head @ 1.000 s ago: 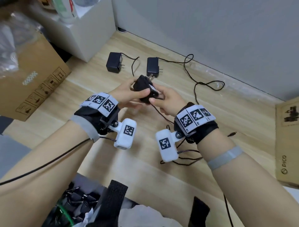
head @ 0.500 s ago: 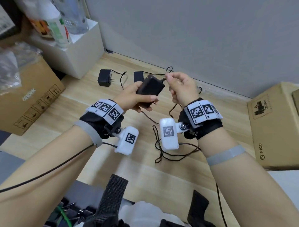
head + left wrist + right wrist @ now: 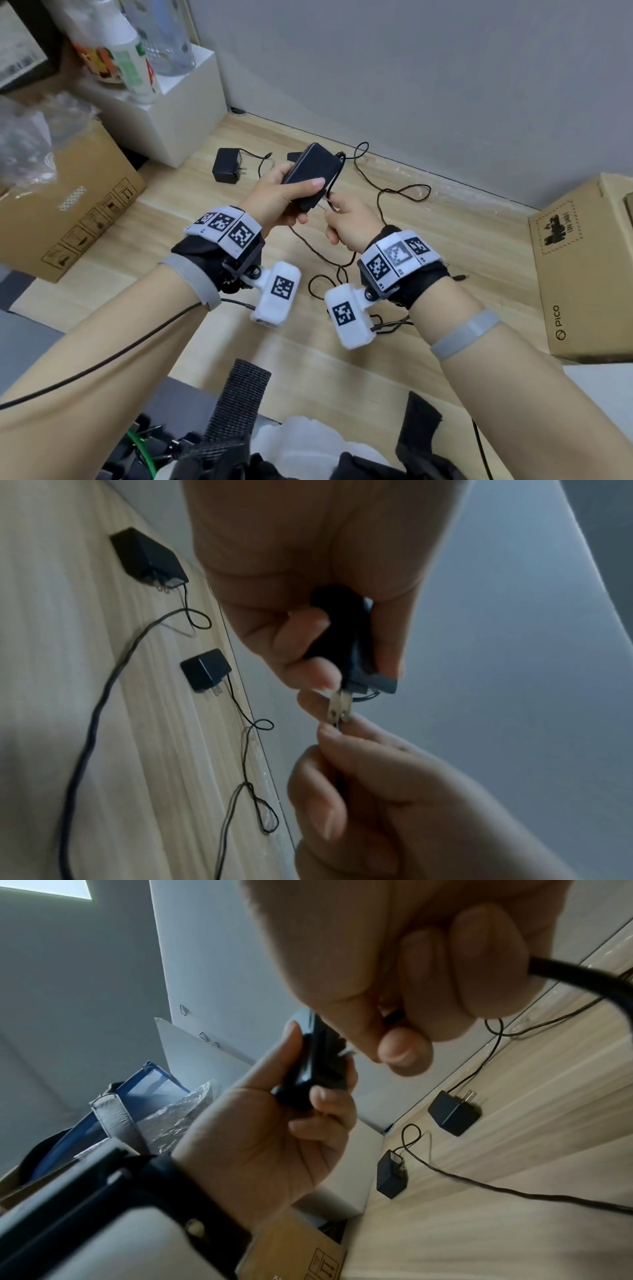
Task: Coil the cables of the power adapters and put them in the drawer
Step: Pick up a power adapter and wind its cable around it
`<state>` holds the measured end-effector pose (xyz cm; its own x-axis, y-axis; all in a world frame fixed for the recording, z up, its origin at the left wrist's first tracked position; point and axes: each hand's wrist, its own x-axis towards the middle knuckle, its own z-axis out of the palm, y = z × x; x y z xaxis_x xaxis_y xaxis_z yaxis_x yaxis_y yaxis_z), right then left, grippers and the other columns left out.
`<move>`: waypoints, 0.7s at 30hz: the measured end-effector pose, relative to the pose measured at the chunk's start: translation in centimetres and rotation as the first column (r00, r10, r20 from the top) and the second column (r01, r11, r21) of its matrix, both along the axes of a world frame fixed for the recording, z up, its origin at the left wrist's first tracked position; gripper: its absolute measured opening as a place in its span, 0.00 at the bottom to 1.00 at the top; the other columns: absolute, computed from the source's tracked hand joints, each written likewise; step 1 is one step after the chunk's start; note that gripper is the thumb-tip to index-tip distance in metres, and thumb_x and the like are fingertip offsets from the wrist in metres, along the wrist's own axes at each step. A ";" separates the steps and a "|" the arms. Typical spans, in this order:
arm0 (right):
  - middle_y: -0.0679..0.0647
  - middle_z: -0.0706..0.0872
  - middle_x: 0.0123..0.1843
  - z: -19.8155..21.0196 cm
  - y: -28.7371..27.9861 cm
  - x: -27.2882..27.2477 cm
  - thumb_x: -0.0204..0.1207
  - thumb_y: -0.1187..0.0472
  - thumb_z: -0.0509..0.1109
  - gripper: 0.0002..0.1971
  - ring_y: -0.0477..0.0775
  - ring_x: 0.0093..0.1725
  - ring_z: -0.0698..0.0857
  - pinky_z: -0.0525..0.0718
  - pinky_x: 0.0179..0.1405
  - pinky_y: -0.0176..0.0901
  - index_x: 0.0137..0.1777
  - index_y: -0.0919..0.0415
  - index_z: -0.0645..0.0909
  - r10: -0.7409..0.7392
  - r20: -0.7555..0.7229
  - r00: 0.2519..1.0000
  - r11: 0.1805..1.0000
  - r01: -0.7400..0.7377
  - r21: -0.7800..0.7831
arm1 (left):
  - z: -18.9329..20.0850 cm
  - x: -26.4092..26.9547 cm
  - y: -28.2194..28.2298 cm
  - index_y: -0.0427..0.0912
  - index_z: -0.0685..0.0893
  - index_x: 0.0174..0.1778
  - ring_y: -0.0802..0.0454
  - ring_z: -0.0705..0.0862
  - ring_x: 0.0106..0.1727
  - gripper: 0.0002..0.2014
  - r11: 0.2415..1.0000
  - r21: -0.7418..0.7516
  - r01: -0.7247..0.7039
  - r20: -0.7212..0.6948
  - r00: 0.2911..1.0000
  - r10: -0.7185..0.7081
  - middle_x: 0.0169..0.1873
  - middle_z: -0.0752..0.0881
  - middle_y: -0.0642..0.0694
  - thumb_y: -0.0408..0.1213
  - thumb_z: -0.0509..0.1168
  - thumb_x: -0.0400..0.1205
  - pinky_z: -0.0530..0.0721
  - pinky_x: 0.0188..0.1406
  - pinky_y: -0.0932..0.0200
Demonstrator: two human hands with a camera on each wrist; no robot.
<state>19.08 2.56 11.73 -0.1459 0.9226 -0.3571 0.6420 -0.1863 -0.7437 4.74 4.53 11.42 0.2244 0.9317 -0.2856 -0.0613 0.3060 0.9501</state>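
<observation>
Gripping adapter (image 3: 310,176) — left hand (image 3: 274,198), right hand (image 3: 349,222) pinching cable (image 3: 582,980)

The held adapter (image 3: 310,176) is partly covered by the left hand (image 3: 274,202); its underside is out of sight in the head view. Behind it, a second adapter (image 3: 294,157) shows only a corner. The cable (image 3: 582,980) vanishes inside the right hand (image 3: 352,222), so its run through the grip cannot be traced. In the right wrist view this cable is blurred and cut by the frame edge. Below the grip, the drawer (image 3: 154,442) is cropped; its contents are indistinct.
</observation>
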 end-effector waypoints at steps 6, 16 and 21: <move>0.55 0.75 0.25 0.1 -0.4 -0.4 0.79 0.69 0.54 0.21 0.47 0.18 0.65 0.62 0.19 0.37 0.72 0.62 0.67 -0.068 -0.125 0.990 0.982 0.043 -0.186 | -0.6 0.2 -0.1 0.38 0.73 0.66 0.54 0.78 0.21 0.21 0.999 0.042 0.015 -0.108 0.994 -0.011 0.31 0.85 0.50 0.37 0.68 0.78 0.71 0.17 0.66; 0.51 0.69 0.18 0.7 -1.1 -0.5 0.80 0.64 0.61 0.05 0.42 0.11 0.59 0.56 0.12 0.29 0.45 0.61 0.77 -0.073 -0.291 0.954 0.955 -0.018 -0.298 | -2.2 0.4 0.9 0.43 0.74 0.54 0.48 0.80 0.33 0.19 0.957 0.254 0.144 -0.622 0.782 0.047 0.44 0.82 0.42 0.39 0.74 0.72 0.83 0.30 0.55; 0.46 0.70 0.20 2.0 -1.5 0.3 0.78 0.57 0.67 0.12 0.40 0.16 0.65 0.61 0.16 0.26 0.32 0.53 0.82 0.106 -0.138 0.985 0.994 -0.109 -0.008 | -2.9 -1.1 1.1 0.44 0.75 0.44 0.46 0.81 0.39 0.19 0.960 0.108 0.257 -0.768 0.635 -0.083 0.36 0.81 0.48 0.34 0.78 0.66 0.83 0.41 0.49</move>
